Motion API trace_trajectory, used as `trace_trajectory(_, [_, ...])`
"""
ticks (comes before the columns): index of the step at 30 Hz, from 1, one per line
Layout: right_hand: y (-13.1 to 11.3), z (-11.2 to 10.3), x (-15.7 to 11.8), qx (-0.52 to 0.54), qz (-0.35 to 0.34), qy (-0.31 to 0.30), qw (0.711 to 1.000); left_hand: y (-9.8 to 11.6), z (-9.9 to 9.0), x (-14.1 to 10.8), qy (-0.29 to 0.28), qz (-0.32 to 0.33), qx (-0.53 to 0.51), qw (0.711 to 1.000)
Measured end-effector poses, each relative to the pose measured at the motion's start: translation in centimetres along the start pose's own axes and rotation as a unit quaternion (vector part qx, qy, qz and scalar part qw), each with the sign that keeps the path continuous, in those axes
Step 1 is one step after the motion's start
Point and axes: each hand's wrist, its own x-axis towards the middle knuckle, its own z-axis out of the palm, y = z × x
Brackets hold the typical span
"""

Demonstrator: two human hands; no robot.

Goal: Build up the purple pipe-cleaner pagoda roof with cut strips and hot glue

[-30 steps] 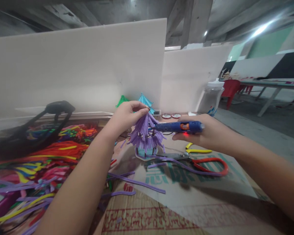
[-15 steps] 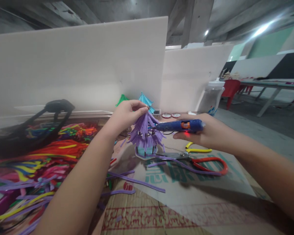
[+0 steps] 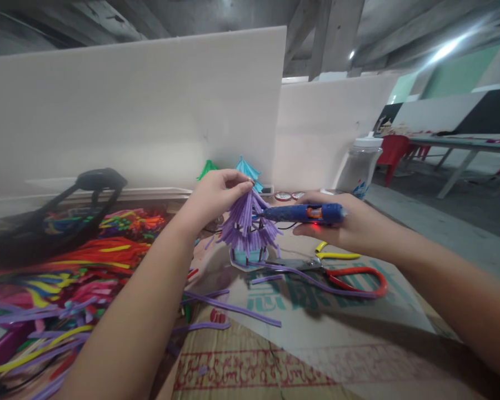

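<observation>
A small purple pagoda-like model with tiered roofs of fuzzy strips stands on a light blue base. My left hand pinches its top from the left. My right hand is wrapped round a blue glue gun with a red light glowing beneath it. The gun's nozzle reaches the right side of the upper roof; the exact contact is too small to tell. In front of the model lie a purple strip, red-handled scissors and a yellow-handled tool.
Colourful fuzzy strips are heaped at the left beside a blurred black object. Behind stand green and light blue roofed models. A clear bottle stands at the right. White boards rise behind the table.
The glue gun and my right hand have shifted very slightly left. My left hand stays on the model's top.
</observation>
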Motion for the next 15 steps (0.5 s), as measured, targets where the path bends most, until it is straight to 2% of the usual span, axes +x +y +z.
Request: trace_trajectory(15, [-0.56, -0.31, -0.04, -0.047, 0.006, 0.0, 0.999, -0.03, -0.08, 0.05, -0.005, 0.004, 0.0, 1.0])
